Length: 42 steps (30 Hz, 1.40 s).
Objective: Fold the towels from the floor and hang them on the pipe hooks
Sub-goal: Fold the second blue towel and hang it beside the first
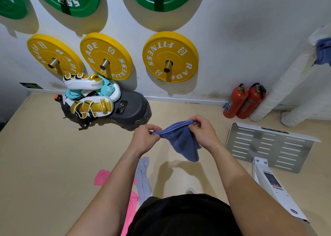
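A blue towel [182,140] hangs in the air in front of me, folded into a small drooping shape. My left hand [145,139] pinches its left corner and my right hand [203,130] pinches its right corner, stretching the top edge between them. On the floor below lie a grey towel [143,178] and a pink towel [102,177], partly hidden by my left arm. Another blue towel [323,52] hangs high on the white wrapped pipe [286,85] at the right edge. The hooks themselves cannot be made out.
Yellow weight plates [170,56] and green ones hang on the wall ahead. A black box with boxing pads [89,95] on it stands at the wall. Two red fire extinguishers [243,101] sit by the pipe. A white slotted metal stand [268,146] lies on the floor to the right.
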Available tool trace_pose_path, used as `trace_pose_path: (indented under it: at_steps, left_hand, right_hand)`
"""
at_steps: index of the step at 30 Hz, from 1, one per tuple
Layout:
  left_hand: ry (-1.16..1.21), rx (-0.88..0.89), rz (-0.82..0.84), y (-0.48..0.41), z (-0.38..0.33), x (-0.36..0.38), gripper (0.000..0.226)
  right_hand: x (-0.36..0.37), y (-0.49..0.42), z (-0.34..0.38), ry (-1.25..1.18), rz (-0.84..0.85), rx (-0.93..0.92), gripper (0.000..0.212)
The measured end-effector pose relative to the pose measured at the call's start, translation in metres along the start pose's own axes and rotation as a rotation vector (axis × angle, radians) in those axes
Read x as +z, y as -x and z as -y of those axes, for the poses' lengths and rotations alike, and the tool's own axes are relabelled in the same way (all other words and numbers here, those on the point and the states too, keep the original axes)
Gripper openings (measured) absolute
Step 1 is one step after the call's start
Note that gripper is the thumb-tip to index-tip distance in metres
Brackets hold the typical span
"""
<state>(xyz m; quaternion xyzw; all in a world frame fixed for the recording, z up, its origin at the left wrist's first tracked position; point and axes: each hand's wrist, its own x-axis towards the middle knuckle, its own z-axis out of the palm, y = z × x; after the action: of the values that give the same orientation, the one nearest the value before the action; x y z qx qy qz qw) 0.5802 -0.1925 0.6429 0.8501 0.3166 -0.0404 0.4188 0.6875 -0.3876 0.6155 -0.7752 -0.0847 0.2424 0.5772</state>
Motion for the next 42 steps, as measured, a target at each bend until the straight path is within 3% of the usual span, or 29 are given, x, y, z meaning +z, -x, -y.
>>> trace_pose_path:
  at_steps: [3, 6, 11, 14, 19, 23, 27, 30, 36, 42]
  left_hand:
    - [-0.017, 0.045, 0.017, 0.000, 0.002, 0.004, 0.021]
    - [-0.023, 0.124, -0.070, -0.001, 0.004, 0.006, 0.011]
    - [0.242, 0.123, -0.116, 0.002, -0.006, 0.009, 0.007]
    - [0.253, 0.155, -0.118, 0.001, -0.010, 0.009, 0.009]
    - [0.237, 0.228, -0.091, -0.001, -0.021, 0.008, 0.015]
    - [0.292, 0.234, -0.016, -0.001, -0.027, 0.010, 0.014]
    - [0.340, 0.250, -0.018, 0.000, -0.028, 0.005, 0.012]
    - [0.443, 0.239, 0.062, 0.003, -0.028, 0.001, 0.022]
    - [0.278, 0.190, 0.135, -0.001, -0.015, 0.016, 0.028]
    - [0.198, 0.073, 0.207, 0.002, 0.000, 0.039, 0.015]
  right_hand:
    - [0.001, -0.001, 0.002, -0.020, -0.011, 0.021, 0.018]
    - [0.002, 0.000, -0.001, 0.030, -0.038, 0.025, 0.015]
    - [0.001, -0.002, -0.001, 0.078, -0.055, 0.065, 0.015]
    - [0.000, -0.002, 0.004, 0.129, -0.047, 0.072, 0.023]
    - [-0.008, -0.003, 0.024, 0.424, 0.212, 0.015, 0.033]
    - [0.001, -0.006, 0.048, 0.712, 0.349, -0.191, 0.021]
    - [-0.003, -0.012, 0.069, 0.653, 0.365, -0.288, 0.004]
    - [-0.008, -0.012, 0.087, 0.623, 0.407, -0.337, 0.009]
    - [-0.012, -0.014, 0.123, 0.567, 0.413, -0.452, 0.010]
    - [-0.041, -0.024, 0.154, 0.396, 0.227, -0.600, 0.010]
